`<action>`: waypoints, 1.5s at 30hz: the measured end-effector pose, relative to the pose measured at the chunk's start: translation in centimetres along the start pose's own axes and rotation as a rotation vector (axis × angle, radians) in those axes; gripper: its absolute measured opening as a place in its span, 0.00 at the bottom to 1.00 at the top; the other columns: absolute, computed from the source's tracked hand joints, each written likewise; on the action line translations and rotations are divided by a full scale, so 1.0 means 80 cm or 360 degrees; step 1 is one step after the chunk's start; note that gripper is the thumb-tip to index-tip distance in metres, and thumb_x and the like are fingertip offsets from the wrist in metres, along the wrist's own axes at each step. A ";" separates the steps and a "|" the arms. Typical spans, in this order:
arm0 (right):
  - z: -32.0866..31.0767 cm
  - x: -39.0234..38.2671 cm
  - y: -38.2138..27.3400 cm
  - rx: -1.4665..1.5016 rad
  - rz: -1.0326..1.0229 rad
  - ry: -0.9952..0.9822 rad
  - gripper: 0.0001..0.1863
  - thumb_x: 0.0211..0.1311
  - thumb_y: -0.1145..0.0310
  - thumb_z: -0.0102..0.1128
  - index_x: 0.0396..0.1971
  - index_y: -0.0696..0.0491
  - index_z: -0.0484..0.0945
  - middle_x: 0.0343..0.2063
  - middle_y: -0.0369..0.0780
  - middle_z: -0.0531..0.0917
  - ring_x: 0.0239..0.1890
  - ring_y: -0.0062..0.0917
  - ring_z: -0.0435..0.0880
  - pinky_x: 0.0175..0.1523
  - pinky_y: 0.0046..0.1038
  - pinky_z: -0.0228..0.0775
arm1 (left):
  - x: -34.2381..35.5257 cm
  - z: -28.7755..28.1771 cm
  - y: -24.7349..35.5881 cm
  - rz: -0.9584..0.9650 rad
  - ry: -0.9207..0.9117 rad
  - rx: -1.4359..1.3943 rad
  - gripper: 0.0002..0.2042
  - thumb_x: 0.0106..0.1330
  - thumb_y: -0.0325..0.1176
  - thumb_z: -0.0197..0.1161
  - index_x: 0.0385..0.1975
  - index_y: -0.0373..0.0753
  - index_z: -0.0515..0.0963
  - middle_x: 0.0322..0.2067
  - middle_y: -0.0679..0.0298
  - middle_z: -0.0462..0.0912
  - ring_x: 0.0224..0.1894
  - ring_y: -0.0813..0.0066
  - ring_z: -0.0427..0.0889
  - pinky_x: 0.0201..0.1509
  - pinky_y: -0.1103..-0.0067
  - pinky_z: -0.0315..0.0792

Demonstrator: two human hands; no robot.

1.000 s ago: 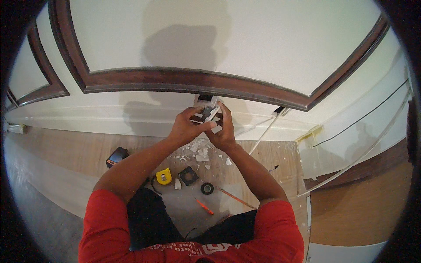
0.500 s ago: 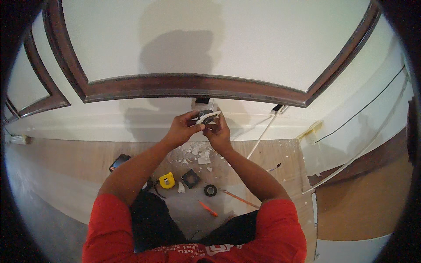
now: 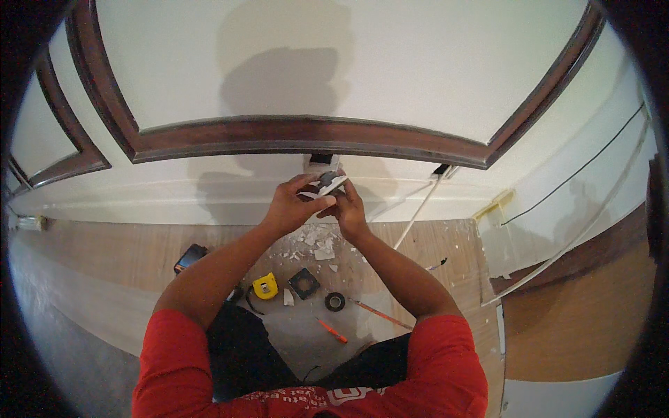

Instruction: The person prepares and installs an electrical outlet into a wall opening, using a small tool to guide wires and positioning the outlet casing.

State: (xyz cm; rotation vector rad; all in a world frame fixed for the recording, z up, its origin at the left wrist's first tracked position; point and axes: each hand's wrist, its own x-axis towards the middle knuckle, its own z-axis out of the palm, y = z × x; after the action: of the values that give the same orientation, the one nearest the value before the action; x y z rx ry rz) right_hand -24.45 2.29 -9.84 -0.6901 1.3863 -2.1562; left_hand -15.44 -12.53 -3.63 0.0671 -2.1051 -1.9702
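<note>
Between my two hands is a wall socket (image 3: 332, 184) with a white plate and a dark grey back, held tilted in front of the wall near its base. My left hand (image 3: 287, 207) pinches it from the left, with the thumb along the plate's lower side. From the right, my right hand (image 3: 350, 214) grips it, its fingers partly hidden behind the plate. Just beyond the socket, a dark rectangular opening (image 3: 320, 159) sits in the wall under the brown moulding (image 3: 306, 136). Whether wires join socket and opening is too small to tell.
Broken plaster pieces (image 3: 324, 249) litter the floor below my hands. Nearer lie a yellow tape measure (image 3: 265, 286), a black square box (image 3: 304, 283), a black tape roll (image 3: 334, 302), an orange-handled tool (image 3: 332, 331) and a pencil (image 3: 382, 313). A white cable (image 3: 420, 210) slants from another wall opening (image 3: 440, 169).
The socket has turned in my hands, so its white plate now slants more steeply. My left thumb has shifted right along it. Things on the floor have stayed put.
</note>
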 end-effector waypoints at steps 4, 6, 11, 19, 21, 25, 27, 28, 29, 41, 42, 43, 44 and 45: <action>0.013 0.001 -0.008 0.0551 0.0267 -0.0036 0.29 0.67 0.69 0.42 0.69 0.48 0.54 0.51 0.46 0.78 0.43 0.36 0.83 0.35 0.34 0.82 | -0.003 0.001 0.001 0.0069 0.0026 0.0182 0.30 0.54 0.36 0.76 0.56 0.32 0.73 0.48 0.56 0.79 0.41 0.74 0.83 0.43 0.77 0.80; -0.003 0.005 -0.002 0.0706 0.0390 -0.0141 0.28 0.66 0.67 0.43 0.66 0.48 0.57 0.49 0.46 0.78 0.40 0.36 0.83 0.34 0.34 0.81 | -0.002 0.003 0.000 0.0141 0.0033 0.0245 0.30 0.54 0.37 0.77 0.56 0.33 0.73 0.50 0.56 0.78 0.39 0.74 0.83 0.41 0.77 0.80; -0.019 0.007 0.013 0.0779 0.0567 -0.0219 0.27 0.66 0.65 0.44 0.66 0.43 0.58 0.43 0.44 0.80 0.35 0.35 0.83 0.31 0.34 0.79 | 0.003 0.002 -0.012 0.0169 0.0001 0.0387 0.31 0.54 0.41 0.77 0.55 0.34 0.74 0.52 0.56 0.76 0.37 0.71 0.83 0.40 0.76 0.80; 0.000 0.002 -0.003 -0.0525 -0.0244 0.0130 0.31 0.69 0.69 0.52 0.70 0.50 0.55 0.38 0.43 0.81 0.34 0.30 0.83 0.33 0.32 0.78 | 0.012 -0.009 -0.049 0.0059 0.0258 0.0383 0.22 0.64 0.39 0.67 0.52 0.31 0.77 0.45 0.51 0.82 0.41 0.68 0.83 0.42 0.74 0.79; -0.006 0.003 -0.005 -0.1020 -0.0407 0.0172 0.32 0.70 0.68 0.52 0.71 0.49 0.52 0.35 0.45 0.81 0.32 0.32 0.83 0.34 0.32 0.77 | 0.016 -0.016 -0.065 0.0054 0.0333 0.0408 0.19 0.64 0.38 0.66 0.49 0.30 0.78 0.42 0.50 0.84 0.41 0.64 0.84 0.44 0.73 0.78; -0.005 -0.002 -0.002 -0.1333 -0.0641 0.0344 0.27 0.69 0.68 0.55 0.66 0.55 0.61 0.32 0.48 0.82 0.33 0.33 0.84 0.38 0.34 0.78 | 0.014 -0.022 -0.082 0.0104 0.0374 0.0663 0.15 0.64 0.36 0.66 0.44 0.31 0.80 0.37 0.50 0.84 0.38 0.60 0.85 0.42 0.72 0.77; -0.009 0.002 -0.007 -0.1405 -0.0645 0.0422 0.24 0.67 0.70 0.58 0.61 0.59 0.67 0.30 0.46 0.83 0.33 0.28 0.84 0.38 0.30 0.77 | 0.021 -0.017 -0.080 0.0202 0.0423 0.0745 0.13 0.63 0.35 0.66 0.41 0.32 0.81 0.36 0.50 0.84 0.37 0.59 0.85 0.41 0.71 0.77; -0.023 0.013 0.008 -0.1469 -0.0870 0.0410 0.14 0.66 0.71 0.59 0.49 0.60 0.76 0.32 0.47 0.83 0.33 0.34 0.85 0.38 0.33 0.76 | 0.023 -0.013 -0.081 0.0281 0.0485 0.0739 0.12 0.63 0.35 0.66 0.40 0.32 0.81 0.35 0.50 0.84 0.36 0.59 0.85 0.40 0.71 0.77; -0.023 0.016 0.009 -0.1491 -0.0864 0.0375 0.14 0.66 0.71 0.59 0.49 0.59 0.77 0.34 0.48 0.83 0.35 0.38 0.85 0.40 0.34 0.76 | 0.024 -0.016 -0.083 0.0357 0.0559 0.0749 0.11 0.63 0.34 0.66 0.39 0.32 0.82 0.35 0.50 0.84 0.36 0.59 0.85 0.40 0.71 0.77; -0.022 0.049 0.001 -0.1483 -0.0912 0.0419 0.10 0.65 0.73 0.57 0.44 0.57 0.78 0.38 0.49 0.81 0.41 0.46 0.82 0.44 0.37 0.75 | 0.037 -0.020 -0.072 0.0313 0.0708 0.0650 0.13 0.64 0.35 0.67 0.39 0.30 0.82 0.34 0.52 0.85 0.31 0.68 0.84 0.35 0.76 0.77; -0.021 0.052 0.002 -0.1458 -0.0959 0.0452 0.08 0.64 0.74 0.58 0.42 0.58 0.78 0.38 0.49 0.82 0.40 0.44 0.83 0.44 0.35 0.75 | 0.039 -0.019 -0.071 0.0265 0.0719 0.0616 0.13 0.64 0.34 0.67 0.39 0.30 0.82 0.34 0.53 0.85 0.31 0.69 0.84 0.35 0.77 0.77; -0.021 0.055 0.003 -0.1433 -0.1005 0.0486 0.07 0.63 0.75 0.59 0.40 0.60 0.79 0.37 0.50 0.82 0.39 0.43 0.83 0.43 0.33 0.75 | 0.042 -0.018 -0.069 0.0218 0.0731 0.0581 0.13 0.64 0.34 0.67 0.39 0.30 0.83 0.34 0.53 0.85 0.31 0.70 0.84 0.36 0.78 0.76; -0.020 0.055 0.005 -0.1446 -0.0979 0.0500 0.07 0.63 0.75 0.59 0.39 0.60 0.79 0.37 0.49 0.82 0.39 0.42 0.83 0.43 0.33 0.75 | 0.043 -0.018 -0.066 0.0161 0.0740 0.0549 0.12 0.64 0.34 0.68 0.39 0.30 0.83 0.33 0.54 0.86 0.31 0.72 0.83 0.36 0.79 0.76; -0.020 0.055 0.005 -0.1459 -0.0954 0.0514 0.07 0.63 0.75 0.59 0.39 0.60 0.79 0.37 0.49 0.82 0.38 0.41 0.84 0.43 0.32 0.75 | 0.044 -0.018 -0.065 0.0189 0.0723 0.0615 0.12 0.64 0.34 0.68 0.39 0.30 0.83 0.33 0.55 0.86 0.31 0.73 0.83 0.36 0.79 0.76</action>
State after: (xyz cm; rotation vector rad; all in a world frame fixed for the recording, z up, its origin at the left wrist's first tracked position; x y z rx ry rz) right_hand -28.73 0.44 -10.15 -1.2379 2.6704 -2.0024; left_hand -19.26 -15.10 -8.14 0.4092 -2.0824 -1.3035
